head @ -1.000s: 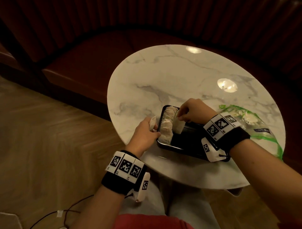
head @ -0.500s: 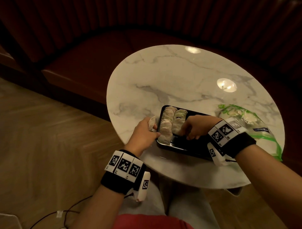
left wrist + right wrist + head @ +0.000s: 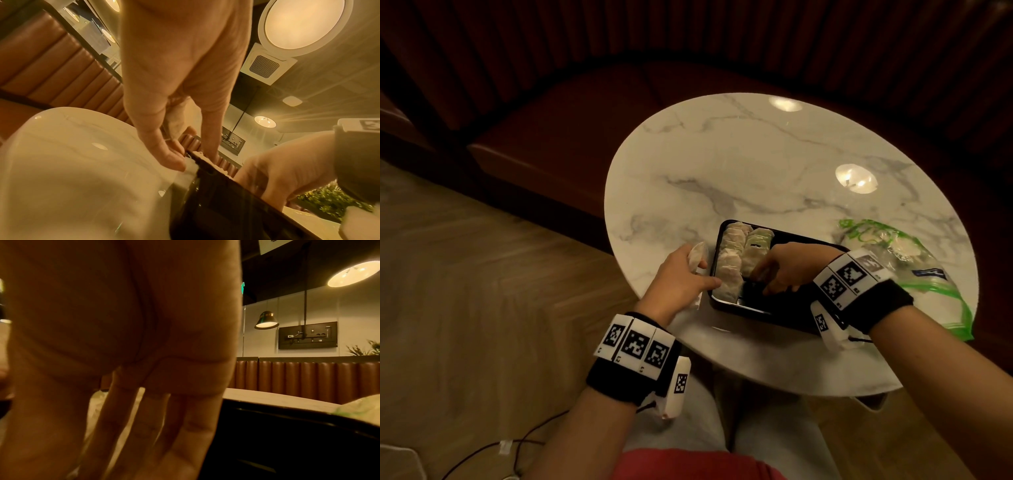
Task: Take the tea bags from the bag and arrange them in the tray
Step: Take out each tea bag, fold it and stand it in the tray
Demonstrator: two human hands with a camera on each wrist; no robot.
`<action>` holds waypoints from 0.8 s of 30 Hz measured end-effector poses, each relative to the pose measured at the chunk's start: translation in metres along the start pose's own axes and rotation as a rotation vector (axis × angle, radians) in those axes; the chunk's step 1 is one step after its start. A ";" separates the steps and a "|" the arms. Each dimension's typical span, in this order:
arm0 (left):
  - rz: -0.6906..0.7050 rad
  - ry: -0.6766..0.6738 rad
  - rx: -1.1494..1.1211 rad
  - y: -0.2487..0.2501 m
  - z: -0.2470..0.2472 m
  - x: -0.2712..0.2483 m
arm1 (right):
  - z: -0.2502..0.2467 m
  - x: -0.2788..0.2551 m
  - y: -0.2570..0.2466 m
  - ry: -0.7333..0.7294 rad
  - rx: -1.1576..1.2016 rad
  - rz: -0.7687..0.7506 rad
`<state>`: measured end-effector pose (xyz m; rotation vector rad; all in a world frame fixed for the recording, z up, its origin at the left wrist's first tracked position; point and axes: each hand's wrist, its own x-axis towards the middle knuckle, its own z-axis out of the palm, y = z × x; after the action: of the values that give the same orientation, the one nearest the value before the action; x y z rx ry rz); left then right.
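1. The tray (image 3: 784, 310) sits on the table (image 3: 739, 171) at its near edge.
2. Tea bags (image 3: 729, 260) lie in the tray's left end.
3. The plastic bag (image 3: 914, 270) lies right of the tray.

Count: one black tray (image 3: 787, 317) on the bench (image 3: 739, 164), holding two columns of tea bags (image 3: 731, 260); individual bags overlap, exact number unreadable. One further tea bag (image 3: 697, 255) held outside, left. One plastic bag (image 3: 914, 270), right. Two hands.

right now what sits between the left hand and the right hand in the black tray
In the head view, two rows of pale tea bags stand in the black tray, between the left hand and the right hand.
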<state>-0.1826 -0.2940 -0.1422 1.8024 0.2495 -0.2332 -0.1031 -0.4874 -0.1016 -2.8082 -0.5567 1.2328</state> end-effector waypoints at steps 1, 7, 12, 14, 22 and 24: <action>0.005 0.003 -0.011 0.002 -0.002 -0.001 | -0.002 -0.003 0.000 -0.005 0.041 -0.023; 0.064 -0.054 -0.102 0.022 -0.007 -0.009 | -0.016 -0.031 -0.015 0.396 0.346 -0.340; 0.126 -0.263 -0.226 0.040 -0.002 -0.020 | -0.023 -0.052 -0.036 0.492 0.477 -0.478; 0.162 -0.308 -0.240 0.044 -0.001 -0.023 | -0.026 -0.057 -0.040 0.473 0.468 -0.488; 0.183 -0.326 -0.313 0.047 0.001 -0.025 | -0.027 -0.078 -0.044 0.477 0.562 -0.473; 0.182 -0.336 -0.326 0.048 0.002 -0.026 | -0.027 -0.078 -0.043 0.521 0.508 -0.465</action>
<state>-0.1930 -0.3085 -0.0907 1.4262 -0.1103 -0.3405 -0.1458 -0.4696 -0.0213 -2.2477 -0.6804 0.4445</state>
